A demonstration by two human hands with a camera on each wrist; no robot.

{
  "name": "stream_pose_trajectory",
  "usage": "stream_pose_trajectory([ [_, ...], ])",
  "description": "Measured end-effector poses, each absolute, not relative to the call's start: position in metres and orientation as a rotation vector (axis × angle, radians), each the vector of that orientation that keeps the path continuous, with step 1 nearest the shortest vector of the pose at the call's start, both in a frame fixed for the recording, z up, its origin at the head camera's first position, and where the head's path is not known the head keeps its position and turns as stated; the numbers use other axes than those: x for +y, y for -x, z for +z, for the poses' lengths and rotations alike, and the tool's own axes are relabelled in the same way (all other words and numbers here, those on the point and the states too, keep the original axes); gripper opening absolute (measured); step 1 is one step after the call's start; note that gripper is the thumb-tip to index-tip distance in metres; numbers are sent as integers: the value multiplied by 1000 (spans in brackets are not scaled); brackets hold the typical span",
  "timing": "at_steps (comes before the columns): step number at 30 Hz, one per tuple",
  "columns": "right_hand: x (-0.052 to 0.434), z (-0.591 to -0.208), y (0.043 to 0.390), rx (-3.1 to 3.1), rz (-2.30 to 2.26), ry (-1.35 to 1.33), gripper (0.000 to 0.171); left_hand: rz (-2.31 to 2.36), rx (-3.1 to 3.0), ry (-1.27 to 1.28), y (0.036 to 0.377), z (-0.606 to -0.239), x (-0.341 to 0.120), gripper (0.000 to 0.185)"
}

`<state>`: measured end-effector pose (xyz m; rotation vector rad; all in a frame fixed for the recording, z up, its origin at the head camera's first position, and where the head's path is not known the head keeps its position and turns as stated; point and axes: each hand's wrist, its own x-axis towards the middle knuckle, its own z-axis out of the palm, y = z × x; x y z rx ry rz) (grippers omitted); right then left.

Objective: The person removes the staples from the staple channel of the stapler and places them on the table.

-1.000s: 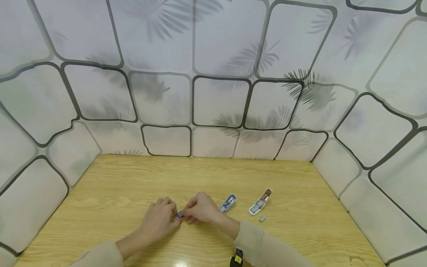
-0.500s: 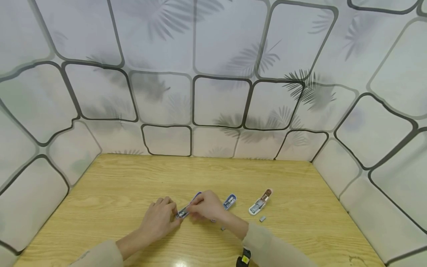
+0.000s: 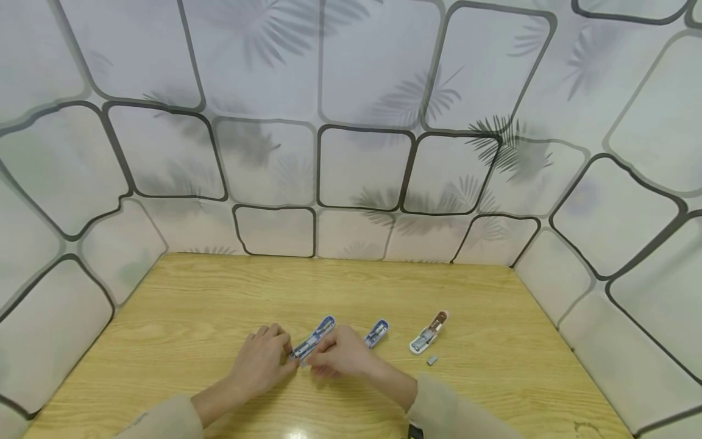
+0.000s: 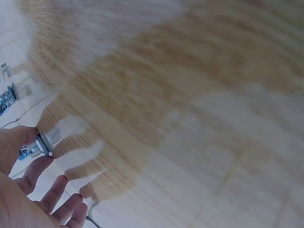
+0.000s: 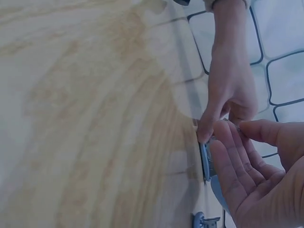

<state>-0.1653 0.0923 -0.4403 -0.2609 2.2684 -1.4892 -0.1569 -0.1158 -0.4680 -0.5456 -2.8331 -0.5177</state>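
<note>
A blue mini stapler [image 3: 314, 338] lies opened out on the wooden table, its metal channel facing up. My left hand [image 3: 260, 356] pinches its near end between thumb and forefinger; in the left wrist view the thumb and forefinger meet around that end, the other fingers spread loosely. Just to the right, my right hand [image 3: 342, 352] pinches a small greyish strip of staples [image 3: 304, 363] in its fingertips, close beside the stapler. In the right wrist view its thumb meets the fingertips, mostly covering the strip. A second blue stapler [image 3: 377, 333] is partly hidden behind this hand.
Further right lies an opened white and brown stapler [image 3: 428, 334], with a small grey staple strip [image 3: 432, 360] near its lower end. Patterned walls [image 3: 351, 183] enclose the wooden table [image 3: 219, 292] at the back and on both sides.
My right hand has drawn back from the stapler's channel toward the right and nearer to me, uncovering the blue stapler's full length. The left hand stays at its near end.
</note>
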Motion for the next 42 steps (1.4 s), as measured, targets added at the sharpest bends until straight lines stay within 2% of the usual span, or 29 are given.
stream_pose_trajectory([
  [12,87,-456,147,2217,-1431,218,10,-527,-2865,516,155,-465,-116,28],
  [25,88,-458,148,2196,-1404,209,8,-502,-2841,506,153,-466,-117,27],
  [35,139,-429,160,2249,-1450,428,16,-603,-2829,528,154,-472,-118,28],
  [42,187,-417,167,2545,-1296,650,20,-732,-2860,545,157,-468,-121,30],
])
